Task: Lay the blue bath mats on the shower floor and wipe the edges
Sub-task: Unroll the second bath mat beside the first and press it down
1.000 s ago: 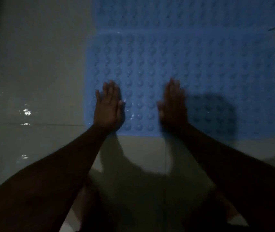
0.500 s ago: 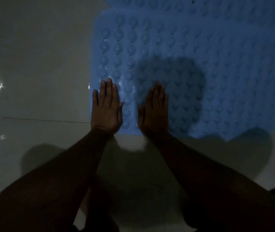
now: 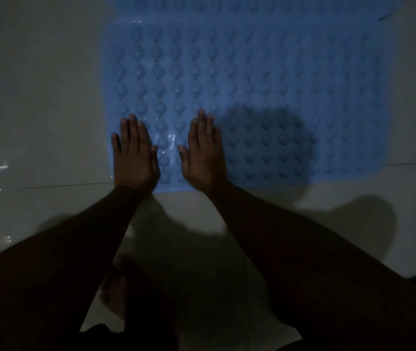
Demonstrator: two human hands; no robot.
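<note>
Pressing flat, the left hand (image 3: 134, 154) and right hand (image 3: 205, 152) lay open-palmed, gripping nothing, on the blue bath mat (image 3: 265, 79). It looked soft, wet and slippery; its near edge seemed the best hold.

I am looking down in dim light at a blue bath mat (image 3: 265, 79) lying flat on the pale shower floor (image 3: 37, 84). My left hand (image 3: 136, 158) is pressing palm-down on the mat's near left corner, fingers (image 3: 133, 127) together and pointing away. My right hand (image 3: 205, 153) is lying flat just beside it, also on the near edge. A second mat (image 3: 227, 6) is adjoining the first at the top. Wet glints are showing between my hands.
</note>
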